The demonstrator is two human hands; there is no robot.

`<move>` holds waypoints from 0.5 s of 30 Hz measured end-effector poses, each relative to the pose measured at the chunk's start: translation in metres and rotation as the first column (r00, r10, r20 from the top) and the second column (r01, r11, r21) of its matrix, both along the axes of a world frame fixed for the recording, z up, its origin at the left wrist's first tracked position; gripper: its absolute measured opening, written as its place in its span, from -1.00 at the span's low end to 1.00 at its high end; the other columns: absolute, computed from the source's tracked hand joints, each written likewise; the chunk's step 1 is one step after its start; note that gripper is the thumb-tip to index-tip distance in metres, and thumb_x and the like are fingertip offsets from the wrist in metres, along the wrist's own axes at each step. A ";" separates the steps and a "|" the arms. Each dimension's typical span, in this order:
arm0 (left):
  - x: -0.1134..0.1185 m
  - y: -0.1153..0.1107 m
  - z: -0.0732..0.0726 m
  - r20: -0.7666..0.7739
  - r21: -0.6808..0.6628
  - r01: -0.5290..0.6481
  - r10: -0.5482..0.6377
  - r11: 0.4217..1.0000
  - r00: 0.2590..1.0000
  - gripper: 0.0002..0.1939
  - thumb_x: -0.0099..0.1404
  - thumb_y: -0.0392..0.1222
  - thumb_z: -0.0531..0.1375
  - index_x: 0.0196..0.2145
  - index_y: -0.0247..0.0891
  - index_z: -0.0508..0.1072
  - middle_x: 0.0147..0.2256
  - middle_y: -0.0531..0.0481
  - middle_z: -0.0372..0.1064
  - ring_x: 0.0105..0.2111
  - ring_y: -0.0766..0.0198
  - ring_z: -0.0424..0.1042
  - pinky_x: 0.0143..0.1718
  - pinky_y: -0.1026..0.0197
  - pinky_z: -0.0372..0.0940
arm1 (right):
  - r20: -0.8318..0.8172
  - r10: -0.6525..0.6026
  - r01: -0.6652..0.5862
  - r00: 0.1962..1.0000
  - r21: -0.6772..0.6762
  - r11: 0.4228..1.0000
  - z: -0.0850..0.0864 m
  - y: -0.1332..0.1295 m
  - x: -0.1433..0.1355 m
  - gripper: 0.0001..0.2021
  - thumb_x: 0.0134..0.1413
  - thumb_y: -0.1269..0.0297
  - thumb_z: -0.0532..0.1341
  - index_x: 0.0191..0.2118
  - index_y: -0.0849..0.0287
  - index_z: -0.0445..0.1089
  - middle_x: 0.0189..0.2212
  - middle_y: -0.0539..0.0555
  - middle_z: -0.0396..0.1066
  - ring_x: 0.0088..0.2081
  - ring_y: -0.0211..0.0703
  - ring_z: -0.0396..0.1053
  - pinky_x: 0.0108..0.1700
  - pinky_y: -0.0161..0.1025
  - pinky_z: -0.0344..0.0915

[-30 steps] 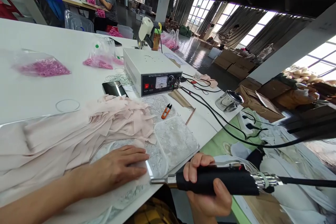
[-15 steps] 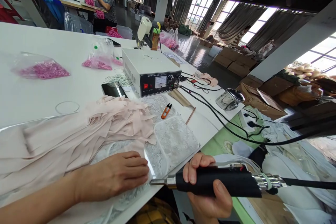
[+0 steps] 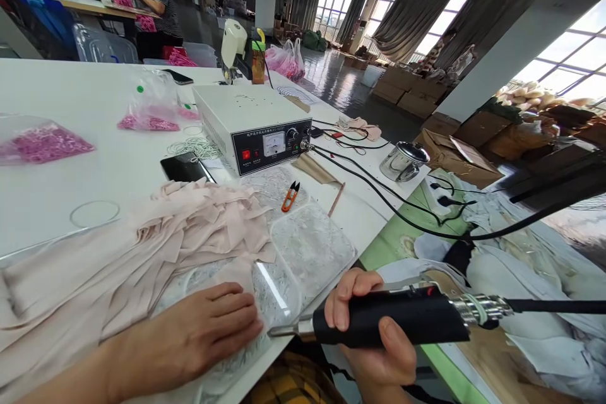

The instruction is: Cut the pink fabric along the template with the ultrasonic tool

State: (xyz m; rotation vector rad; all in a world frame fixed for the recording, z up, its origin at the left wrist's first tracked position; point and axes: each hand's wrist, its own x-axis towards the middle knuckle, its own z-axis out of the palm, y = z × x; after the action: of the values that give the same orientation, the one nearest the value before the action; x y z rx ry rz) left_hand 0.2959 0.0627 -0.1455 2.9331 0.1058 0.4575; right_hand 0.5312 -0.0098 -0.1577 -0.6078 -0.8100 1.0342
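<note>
My left hand (image 3: 208,328) lies flat, palm down, at the table's near edge, fingers stretched out side by side. It rests over the end of a pale pink fabric strip (image 3: 239,271); what is under the palm is hidden. My right hand (image 3: 374,328) is wrapped round a black handheld ultrasonic welder (image 3: 398,319) with a cable at its back. The welder's metal tip points left, close to my left fingertips. Beyond my left hand is a heap of pale pink fabric strips (image 3: 203,221). Orange thread snips (image 3: 290,197) lie on the clear patterned mat (image 3: 315,246).
A white control box (image 3: 250,120) with a lit red switch feeds black cables (image 3: 374,180) to the right. Around it are a phone (image 3: 187,167), bags of pink pieces (image 3: 149,107) and a glass mug (image 3: 404,161). A person (image 3: 158,0) sits at a sewing machine behind.
The view has turned slightly right, so things on the table sit farther left in the picture. Both hands and the welder keep nearly the same pose.
</note>
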 end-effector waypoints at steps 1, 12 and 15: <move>0.000 0.000 0.000 0.001 -0.008 0.000 0.000 1.000 1.000 -0.57 0.45 -0.41 -0.18 0.11 -0.31 0.34 -0.20 -0.16 0.48 -0.11 0.15 0.42 0.08 0.10 0.26 | 0.011 -0.014 0.014 1.000 -0.009 1.000 0.001 0.000 0.000 -0.77 0.02 0.08 0.17 -0.27 0.09 0.40 -0.41 -0.02 0.29 -0.59 -0.36 0.26 -0.52 -0.33 0.27; 0.001 -0.001 -0.001 0.010 -0.046 -0.016 0.017 0.999 1.000 -0.64 0.40 -0.41 -0.05 0.04 -0.26 0.39 -0.18 -0.14 0.46 -0.12 0.15 0.41 0.10 0.12 0.24 | 0.073 -0.052 0.056 0.996 -0.054 0.997 0.000 -0.002 0.001 -0.76 -0.01 0.04 0.16 -0.29 0.06 0.40 -0.43 -0.02 0.27 -0.62 -0.33 0.23 -0.55 -0.29 0.26; 0.002 -0.001 -0.001 -0.002 -0.034 -0.021 0.021 0.999 1.000 -0.64 0.40 -0.43 -0.06 0.02 -0.26 0.40 -0.17 -0.14 0.46 -0.12 0.15 0.42 0.11 0.11 0.22 | 0.078 -0.053 0.057 0.996 -0.057 0.997 0.002 -0.002 0.000 -0.77 -0.01 0.05 0.17 -0.29 0.05 0.42 -0.44 -0.02 0.28 -0.62 -0.33 0.24 -0.56 -0.29 0.26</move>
State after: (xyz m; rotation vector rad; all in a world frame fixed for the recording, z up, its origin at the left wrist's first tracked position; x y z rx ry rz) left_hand 0.2975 0.0614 -0.1469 2.9014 0.1434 0.4522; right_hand 0.5316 -0.0120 -0.1555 -0.7197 -0.8276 0.9919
